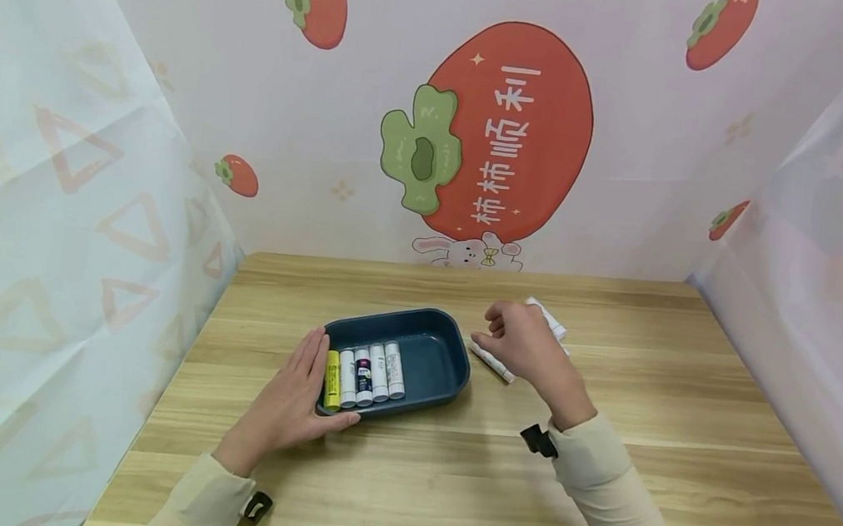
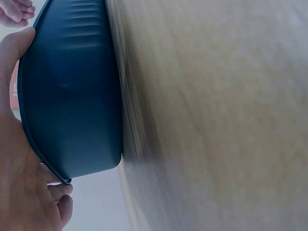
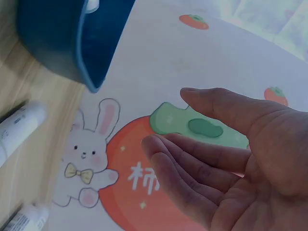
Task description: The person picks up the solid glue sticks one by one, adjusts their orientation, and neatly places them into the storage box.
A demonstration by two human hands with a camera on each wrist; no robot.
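A dark blue tray [image 1: 428,364] holds several upright-lying tubes side by side at its left end: a yellow tube [image 1: 332,380], a dark-labelled tube [image 1: 364,377] and white ones [image 1: 394,371]. My left hand [image 1: 289,398] rests against the tray's left end, fingers extended along the rim and thumb at the front edge; the left wrist view shows the tray [image 2: 72,96] wall beside the hand [image 2: 21,159]. My right hand [image 1: 527,347], empty with fingers slightly bent, hovers by a loose white tube [image 1: 493,362]. In the right wrist view, the thumb and fingers of this hand [image 3: 231,149] are apart.
Behind the right hand lies another white tube [image 1: 548,318], partly hidden. The wooden table [image 1: 431,498] meets a printed backdrop at its back edge [image 1: 615,284], with sheets hanging on the left and right.
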